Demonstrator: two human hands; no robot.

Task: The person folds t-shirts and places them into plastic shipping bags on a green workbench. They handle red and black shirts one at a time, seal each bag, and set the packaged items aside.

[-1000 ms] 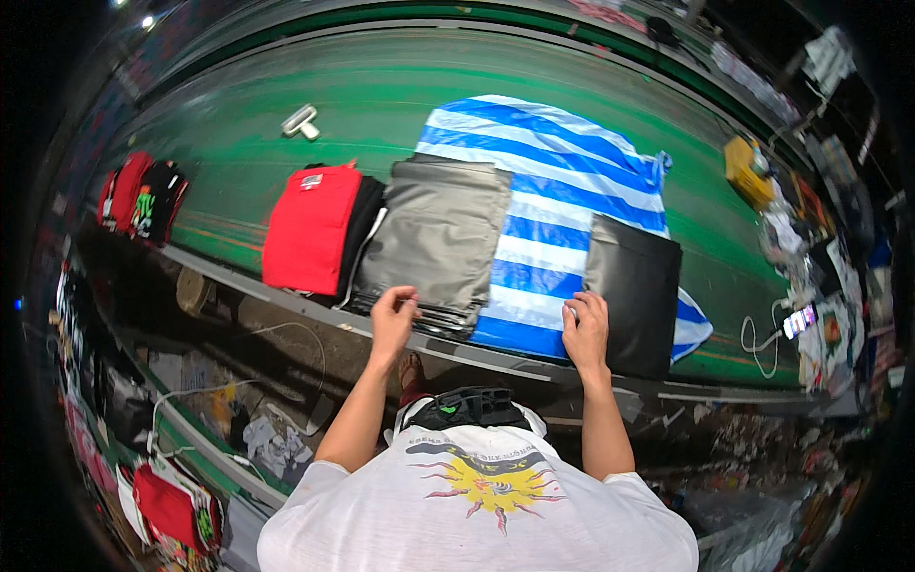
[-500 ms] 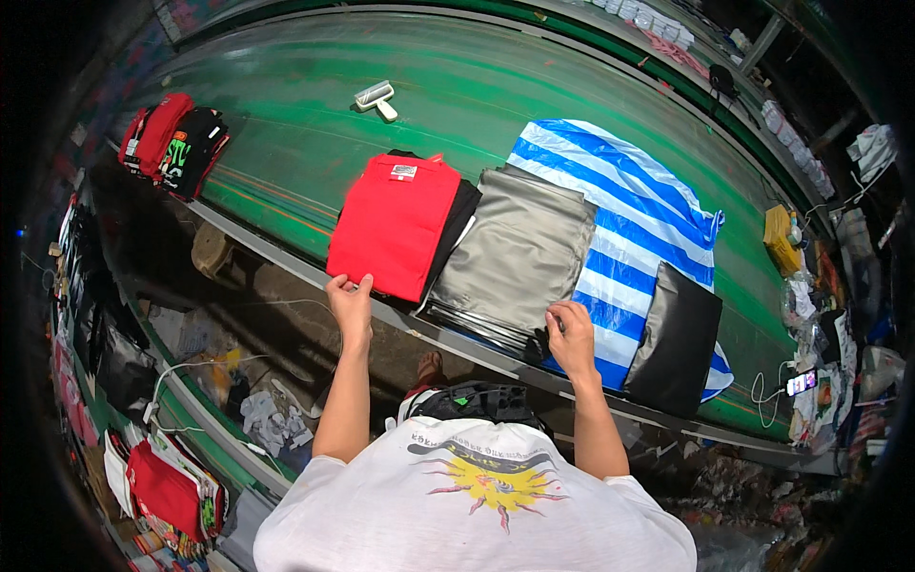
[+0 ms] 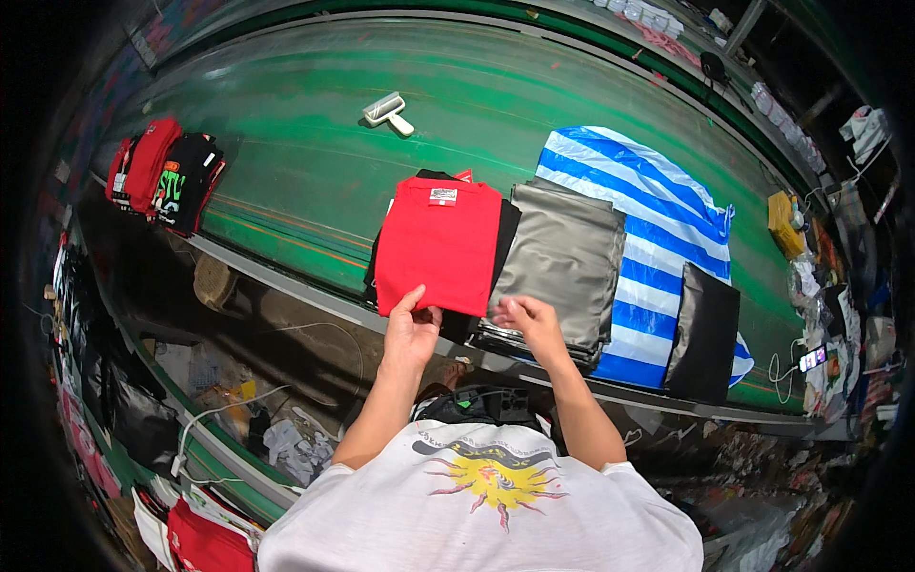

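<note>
- Head view: folded red T-shirt [image 3: 438, 250], long axis near-far, beyond left hand [image 3: 414, 330].
- Left nearer, pinching near edge.
- Right hand [image 3: 531, 326] just right, loosely curled, apparently empty.

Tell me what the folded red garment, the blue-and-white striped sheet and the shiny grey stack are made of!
Folded red garment: probably cloth, matte, because it barely shines. Blue-and-white striped sheet: likely glossy plastic, with glints and crinkles. Shiny grey stack: perhaps satiny plastic, from its sheen and creases, or coated fabric.
</note>
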